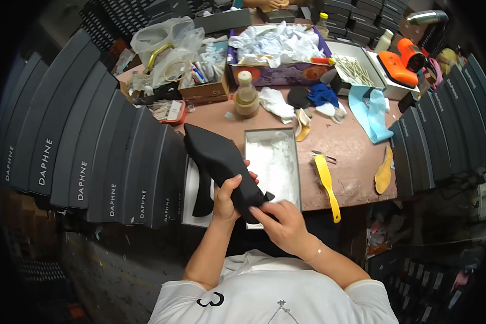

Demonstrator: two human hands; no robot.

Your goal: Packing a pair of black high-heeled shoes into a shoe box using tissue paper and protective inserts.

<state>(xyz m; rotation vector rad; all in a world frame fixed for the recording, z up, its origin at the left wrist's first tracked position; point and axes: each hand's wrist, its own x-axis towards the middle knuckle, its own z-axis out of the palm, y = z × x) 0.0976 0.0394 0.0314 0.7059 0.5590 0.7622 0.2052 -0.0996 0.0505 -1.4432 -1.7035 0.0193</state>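
A black pointed-toe shoe (216,156) is tilted over the front of the table, its toe toward the far left. My left hand (227,198) is closed around its middle, thumb on the near side and fingertips showing on the far side. At the heel end, the fingers of my right hand (282,222) pinch the shoe beside a small black bow-like piece (268,197); they are slightly blurred. Below the held shoe, a second black shoe (202,191) lies in an open box lid or tray (191,220). Beside it, an open shoebox (295,162) holds white tissue paper (271,164).
Rows of dark shoeboxes (100,156) flank me on the left, and more (432,129) on the right. On the table lie a yellow shoehorn (325,181), small scissors (329,159), a liquid bottle (246,97) and cloths (275,102). A purple carton (275,75) stands behind.
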